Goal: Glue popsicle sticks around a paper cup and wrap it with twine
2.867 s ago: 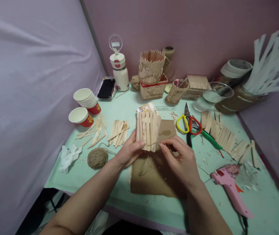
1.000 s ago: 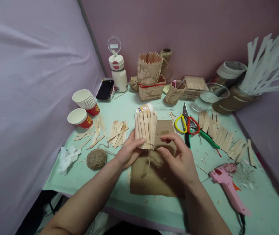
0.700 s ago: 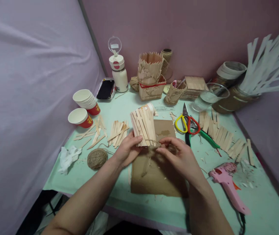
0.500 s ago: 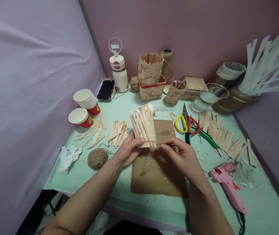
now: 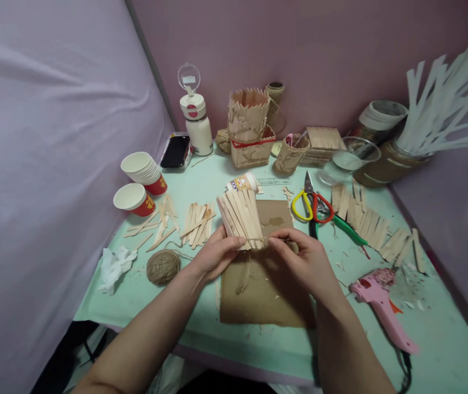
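My left hand [image 5: 221,253] grips the lower left side of a cup covered in wooden craft sticks [image 5: 240,216], its thumb pressed at the narrow lower end. Across that end runs a strand of twine [image 5: 256,239], pulled straight between my hands. The fingertips of my right hand [image 5: 299,254] pinch the twine at the cup's right side. Below the cup lies a piece of brown cardboard [image 5: 258,306]. A ball of twine [image 5: 163,267] rests left of my left forearm, with a loose strand trailing from it. The cup's inside is hidden.
Loose craft sticks [image 5: 199,224] and paper cups [image 5: 134,198] are on the left. Scissors [image 5: 313,202], a pink glue gun [image 5: 384,312] and a row of sticks [image 5: 375,230] lie on the right. A white bottle [image 5: 198,128] and stick-covered containers [image 5: 248,117] stand at the back.
The stick-covered cup has tilted a little and shifted slightly down. My left thumb has moved slightly right along the twine, which now looks straighter. The view has shifted slightly.
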`<state>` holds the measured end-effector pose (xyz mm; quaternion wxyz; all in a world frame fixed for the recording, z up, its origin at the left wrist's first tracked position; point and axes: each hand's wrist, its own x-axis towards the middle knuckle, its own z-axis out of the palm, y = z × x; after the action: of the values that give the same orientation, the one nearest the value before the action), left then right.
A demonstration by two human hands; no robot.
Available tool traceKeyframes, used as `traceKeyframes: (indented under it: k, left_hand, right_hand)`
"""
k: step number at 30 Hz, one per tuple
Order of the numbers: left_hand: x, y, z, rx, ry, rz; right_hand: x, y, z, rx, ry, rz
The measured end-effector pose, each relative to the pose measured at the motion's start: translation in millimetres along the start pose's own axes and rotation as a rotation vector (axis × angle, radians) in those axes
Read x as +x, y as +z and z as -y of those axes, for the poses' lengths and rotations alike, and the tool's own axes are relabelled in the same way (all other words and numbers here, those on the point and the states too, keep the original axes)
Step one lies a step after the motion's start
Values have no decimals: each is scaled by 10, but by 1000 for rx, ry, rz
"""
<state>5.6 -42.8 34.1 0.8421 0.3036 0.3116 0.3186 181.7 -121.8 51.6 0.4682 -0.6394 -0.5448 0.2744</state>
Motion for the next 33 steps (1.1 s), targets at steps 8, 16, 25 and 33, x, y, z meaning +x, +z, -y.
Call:
traceKeyframes:
  k: [8, 16, 25, 33]
  left_hand:
    - [-19, -23, -44, -42, -70, 37]
    - [-19, -30, -39, -66, -12, 162]
    - [-32, -2, -33, -119, 60, 117]
    - [0, 77, 20, -153, 251, -54]
  right_hand:
    - [10, 5, -60, 126, 118, -122]
    - [29, 45, -93, 210, 172, -163]
    - [26, 242, -121, 255, 233, -120]
    - [-9, 481, -72, 203, 172, -46]
